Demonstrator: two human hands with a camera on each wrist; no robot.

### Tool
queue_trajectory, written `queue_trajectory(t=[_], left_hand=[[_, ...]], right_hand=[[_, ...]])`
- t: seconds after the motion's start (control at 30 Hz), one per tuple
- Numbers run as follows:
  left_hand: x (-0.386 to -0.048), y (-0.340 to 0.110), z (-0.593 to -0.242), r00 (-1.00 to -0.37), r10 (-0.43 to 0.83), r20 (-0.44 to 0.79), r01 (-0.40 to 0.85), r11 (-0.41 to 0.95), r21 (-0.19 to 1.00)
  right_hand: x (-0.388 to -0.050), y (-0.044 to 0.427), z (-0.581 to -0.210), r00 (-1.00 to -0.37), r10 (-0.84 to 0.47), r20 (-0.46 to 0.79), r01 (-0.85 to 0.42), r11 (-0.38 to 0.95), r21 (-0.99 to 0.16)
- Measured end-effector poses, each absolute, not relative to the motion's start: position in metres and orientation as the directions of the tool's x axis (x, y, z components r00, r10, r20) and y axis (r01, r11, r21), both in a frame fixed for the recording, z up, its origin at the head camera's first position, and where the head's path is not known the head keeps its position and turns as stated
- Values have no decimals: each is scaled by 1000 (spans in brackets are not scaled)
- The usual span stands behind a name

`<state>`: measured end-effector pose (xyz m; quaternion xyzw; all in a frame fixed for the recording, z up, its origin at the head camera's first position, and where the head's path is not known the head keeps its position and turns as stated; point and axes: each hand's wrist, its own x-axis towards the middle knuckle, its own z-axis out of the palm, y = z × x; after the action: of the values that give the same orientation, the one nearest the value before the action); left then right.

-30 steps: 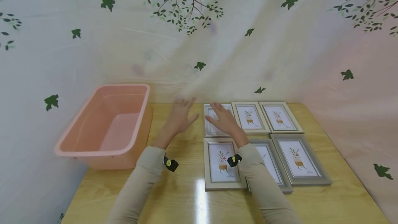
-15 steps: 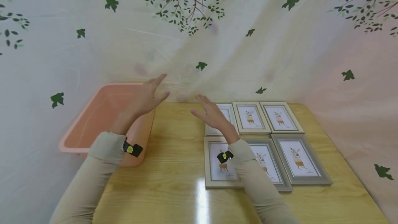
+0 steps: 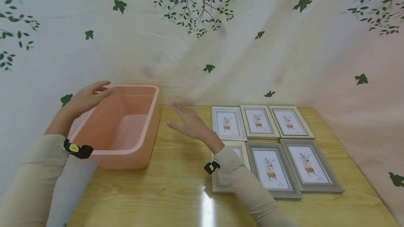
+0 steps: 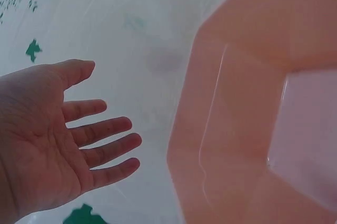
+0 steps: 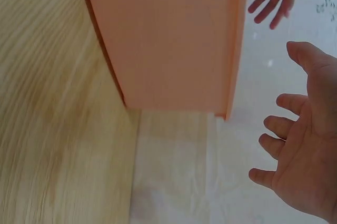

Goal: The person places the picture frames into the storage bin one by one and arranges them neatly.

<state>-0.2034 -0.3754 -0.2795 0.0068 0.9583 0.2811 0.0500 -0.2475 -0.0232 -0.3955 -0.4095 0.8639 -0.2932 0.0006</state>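
Table point(image 3: 164, 195): pale wood grain, surface glossy, light streak at six o'clock. Tub point(image 3: 123, 161), pink, stands at ten o'clock. Frames point(image 3: 272, 169), six, lie face up around two o'clock, two rows of three; one partly hidden.

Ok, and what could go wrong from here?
The pink rectangular plastic tub stands close to the left edge of the yellowish wooden table, jutting partly past it, so a leftward push from the open right hand might tip it off. The right beige fabric sleeve crosses over one cream rectangular picture frame and could nudge it out of its row.
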Motion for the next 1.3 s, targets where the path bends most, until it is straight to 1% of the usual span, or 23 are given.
queue_trajectory(t=[0.13,0.27,0.47,0.67,0.8,1.0,1.2,1.3], left_hand=[[-197,-410,-287,-977,35,-209,-96,807,582],[-192,-429,-295,-964,24,-266,-146,786,600],[-191,-440,-308,-947,18,-319,-188,776,602],[-191,-443,-314,-933,19,-360,-205,793,574],[-190,-446,-317,-933,19,-360,-198,808,554],[-188,-449,-324,-938,3,-348,-196,823,534],[-187,-443,-328,-947,27,-321,-167,812,560],[-187,-437,-328,-951,30,-307,-156,810,565]], right_hand=[[-240,-45,-395,-628,-742,233,-737,472,-484],[-232,-63,-393,-603,-767,218,-758,467,-455],[-224,-81,-392,-582,-795,172,-772,473,-425],[-220,-90,-396,-593,-793,141,-762,496,-417],[-220,-93,-400,-596,-792,130,-758,502,-417],[-221,-89,-402,-588,-794,154,-764,483,-428],[-224,-77,-404,-601,-773,203,-763,479,-435],[-225,-69,-405,-605,-764,224,-758,467,-456]])
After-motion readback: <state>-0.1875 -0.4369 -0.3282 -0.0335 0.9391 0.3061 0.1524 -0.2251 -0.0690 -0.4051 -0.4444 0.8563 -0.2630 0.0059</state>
